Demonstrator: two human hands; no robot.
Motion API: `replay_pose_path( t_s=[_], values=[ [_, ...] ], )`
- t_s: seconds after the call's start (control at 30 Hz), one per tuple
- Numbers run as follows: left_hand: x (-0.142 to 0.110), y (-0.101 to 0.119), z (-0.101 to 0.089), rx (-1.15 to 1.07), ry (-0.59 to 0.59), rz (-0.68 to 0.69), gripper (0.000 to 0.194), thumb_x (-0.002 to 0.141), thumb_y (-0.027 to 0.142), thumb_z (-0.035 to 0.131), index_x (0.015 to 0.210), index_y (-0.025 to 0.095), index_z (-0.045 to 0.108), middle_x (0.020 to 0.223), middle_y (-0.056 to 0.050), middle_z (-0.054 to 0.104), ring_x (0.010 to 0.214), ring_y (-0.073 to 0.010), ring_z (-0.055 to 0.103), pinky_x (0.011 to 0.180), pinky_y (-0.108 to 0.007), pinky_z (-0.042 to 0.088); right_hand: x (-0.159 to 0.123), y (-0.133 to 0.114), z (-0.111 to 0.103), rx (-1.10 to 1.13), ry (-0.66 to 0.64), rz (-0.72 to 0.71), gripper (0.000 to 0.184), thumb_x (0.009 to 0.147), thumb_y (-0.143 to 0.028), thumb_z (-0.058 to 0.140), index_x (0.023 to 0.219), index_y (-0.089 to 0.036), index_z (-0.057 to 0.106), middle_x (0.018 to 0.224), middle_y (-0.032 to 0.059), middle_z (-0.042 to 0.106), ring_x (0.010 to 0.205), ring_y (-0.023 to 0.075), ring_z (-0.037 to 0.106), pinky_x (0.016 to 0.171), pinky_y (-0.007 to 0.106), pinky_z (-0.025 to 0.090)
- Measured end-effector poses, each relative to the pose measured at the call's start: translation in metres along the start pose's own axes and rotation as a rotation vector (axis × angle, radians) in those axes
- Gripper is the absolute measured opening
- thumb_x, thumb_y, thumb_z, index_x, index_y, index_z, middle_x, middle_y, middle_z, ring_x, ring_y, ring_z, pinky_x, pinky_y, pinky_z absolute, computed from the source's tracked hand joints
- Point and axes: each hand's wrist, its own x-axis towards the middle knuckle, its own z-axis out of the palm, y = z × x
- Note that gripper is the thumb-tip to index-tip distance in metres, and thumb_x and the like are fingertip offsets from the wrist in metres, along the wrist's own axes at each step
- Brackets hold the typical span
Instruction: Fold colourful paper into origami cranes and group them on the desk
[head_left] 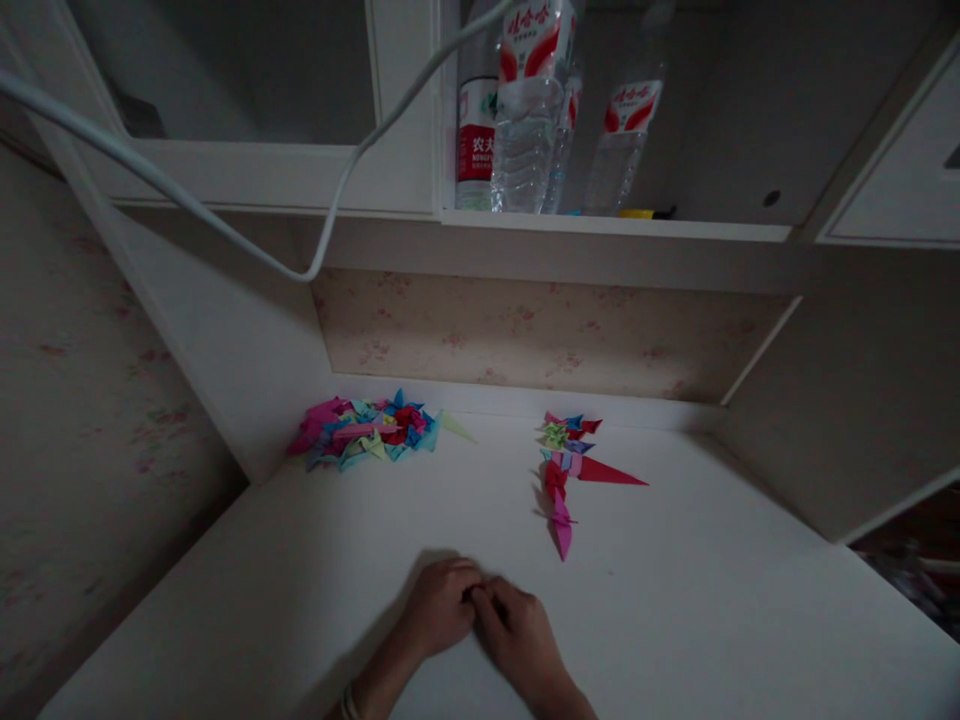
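Basically, held a small dark piece (pixel 472 593) right btwn the fingertips of both hands, i.e. no gap to either; couldn't call one nearer. Mostly covered by fingers, so couldn't tell its long axis, nor what it was; maybe folded paper, judging by the bits about. Had L hand (pixel 442 605) on its left side, fingers curled in and closed on it, and R hand (pixel 521 635) on its right, thumb & forefinger pinched tight, other fingers tucked.

Saw nearest loose item, pink folded paper (pixel 562 525), beyond R hand & a bit to the right, so closer to R than L; long axis roughly front-to-back, tip toward the hands, not touched. Behind it, red spike (pixel 611 472) pointed toward the surface's (pixel 697 560) right edge. Further back, small colored cluster (pixel 574 430) near the back edge, right of ctr; big paper pile (pixel 364 435) by the back L corner, well apart from both hands.
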Motion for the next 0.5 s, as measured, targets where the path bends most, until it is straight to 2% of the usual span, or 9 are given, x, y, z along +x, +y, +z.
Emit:
replay_pose_path(
  t_s=[0.17, 0.5],
  values=[
    [-0.0001, 0.003, -0.0018, -0.005, 0.01, -0.002, 0.02, 0.066, 0.004, 0.047, 0.062, 0.019, 0.06, 0.069, -0.001, 0.064, 0.071, -0.0145, 0.056, 0.063, -0.024, 0.035, -0.0084, 0.0023, -0.0033, -0.006, 0.0, -0.033, 0.024, 0.094, -0.029, 0.044, 0.079, -0.02, 0.061, 0.077, 0.0025, 0.068, 0.068, 0.0146, 0.062, 0.062, 0.021, 0.041],
    [0.0002, 0.0029, -0.0008, -0.009, 0.009, -0.012, 0.021, 0.067, 0.004, 0.047, 0.065, 0.02, 0.062, 0.071, 0.0, 0.065, 0.072, -0.0141, 0.057, 0.064, -0.024, 0.036, -0.0045, -0.0016, -0.0045, -0.048, -0.007, -0.044, 0.022, 0.093, -0.025, 0.043, 0.084, -0.02, 0.063, 0.078, 0.0026, 0.069, 0.069, 0.0148, 0.064, 0.063, 0.021, 0.042]
  ],
)
